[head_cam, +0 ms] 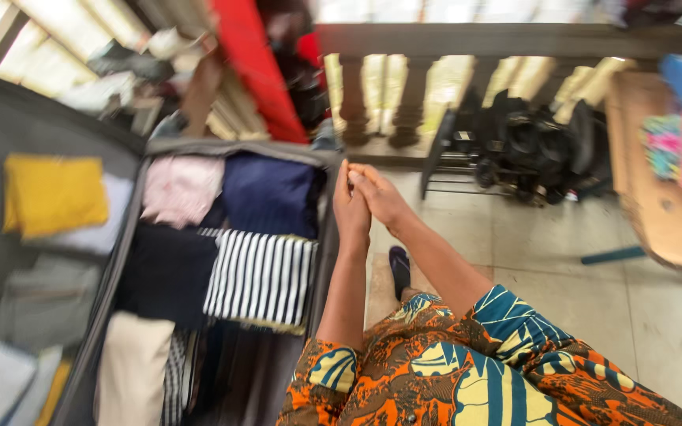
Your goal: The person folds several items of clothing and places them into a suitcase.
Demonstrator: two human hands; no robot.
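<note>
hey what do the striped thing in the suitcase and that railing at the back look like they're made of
The striped piece looks like soft woven or knit cloth, matte, black and white: it lies folded with a limp edge. The railing looks like cast concrete or stone, dull grey, with thick turned balusters; the blur leaves the exact material open.

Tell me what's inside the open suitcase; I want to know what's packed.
The suitcase holds folded clothes: a pink piece, a navy one, a striped one, a black one and a cream one. Whatever lies beneath them is covered.
</note>
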